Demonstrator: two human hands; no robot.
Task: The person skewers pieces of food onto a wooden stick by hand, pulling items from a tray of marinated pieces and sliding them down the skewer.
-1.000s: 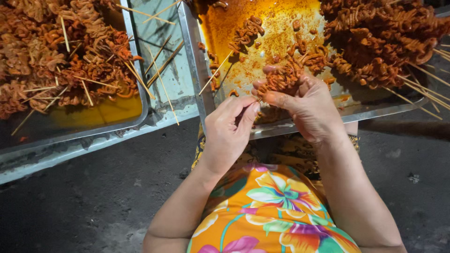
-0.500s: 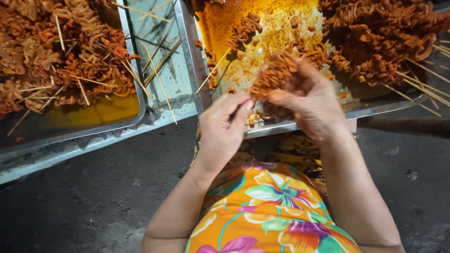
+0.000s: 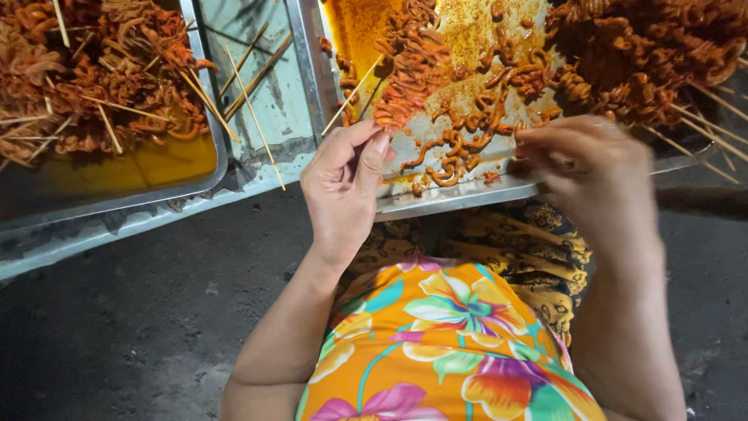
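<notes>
My left hand (image 3: 343, 187) is closed on the lower end of a bamboo skewer (image 3: 354, 92) threaded with curled orange-red marinated strips (image 3: 409, 70), held slanted over the right metal tray (image 3: 460, 199). My right hand (image 3: 592, 168) is blurred by motion. Its fingertips point left at the loose curled strips (image 3: 460, 144) lying on the tray bottom near the front rim. Whether it pinches a piece is unclear.
A heap of filled skewers (image 3: 647, 62) fills the right tray's far right. The left metal tray (image 3: 117, 199) holds another heap (image 3: 86, 78) over yellow oily marinade (image 3: 156, 164). Bare bamboo sticks (image 3: 249, 78) lie between the trays. Dark ground lies below.
My right hand has come off the skewered strips and moved right and down to the loose pieces. My left hand now holds the skewer alone.
</notes>
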